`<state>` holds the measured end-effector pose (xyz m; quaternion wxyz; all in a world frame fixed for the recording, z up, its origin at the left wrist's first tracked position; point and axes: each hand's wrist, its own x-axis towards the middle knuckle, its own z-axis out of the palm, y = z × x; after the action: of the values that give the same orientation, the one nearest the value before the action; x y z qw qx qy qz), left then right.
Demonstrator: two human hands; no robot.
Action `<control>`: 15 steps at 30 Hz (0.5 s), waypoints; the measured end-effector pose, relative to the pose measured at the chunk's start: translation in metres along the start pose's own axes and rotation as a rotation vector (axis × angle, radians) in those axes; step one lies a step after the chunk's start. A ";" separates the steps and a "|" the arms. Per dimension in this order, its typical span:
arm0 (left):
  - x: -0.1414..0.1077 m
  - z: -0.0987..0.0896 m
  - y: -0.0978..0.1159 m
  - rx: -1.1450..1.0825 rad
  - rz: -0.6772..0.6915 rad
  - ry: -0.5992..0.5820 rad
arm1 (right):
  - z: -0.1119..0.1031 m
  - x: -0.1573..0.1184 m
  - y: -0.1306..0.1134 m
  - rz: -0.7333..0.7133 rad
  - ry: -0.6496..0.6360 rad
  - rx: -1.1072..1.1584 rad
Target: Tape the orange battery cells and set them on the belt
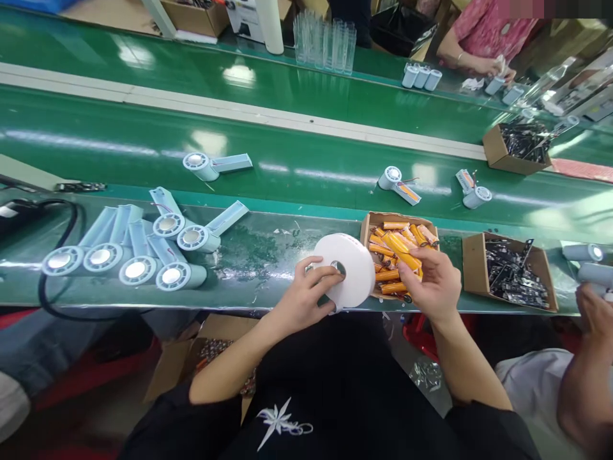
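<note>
My left hand grips a flat white tape roll, its fingers reaching into the centre hole. Over a cardboard box of orange cylindrical batteries, my right hand pinches one orange battery between thumb and fingers. The roll's right edge lies close to the box and overlaps it in view. More wrapped batteries with short dark wire ends lie jumbled beneath my right hand.
Pale blue fan housings are grouped at left; others lie on the green conveyor. Right of the batteries stands a box of dark metal-like parts. A co-worker's hand is at far right, another person across the belt.
</note>
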<state>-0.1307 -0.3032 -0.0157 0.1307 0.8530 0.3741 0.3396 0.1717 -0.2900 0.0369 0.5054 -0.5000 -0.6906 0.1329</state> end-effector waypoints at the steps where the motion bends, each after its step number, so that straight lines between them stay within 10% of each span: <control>1: 0.003 0.000 0.002 0.014 0.017 -0.010 | 0.002 -0.007 -0.002 -0.026 0.020 -0.029; 8: 0.010 -0.006 0.007 0.078 0.051 -0.050 | 0.017 -0.041 -0.014 -0.063 0.018 -0.051; 15: 0.017 -0.028 -0.002 0.287 0.238 -0.116 | 0.005 -0.028 -0.028 0.397 -0.225 0.156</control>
<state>-0.1418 -0.2904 0.0121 -0.0121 0.9193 0.3070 0.2460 0.1519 -0.3244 0.0382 0.4264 -0.5674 -0.6183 0.3376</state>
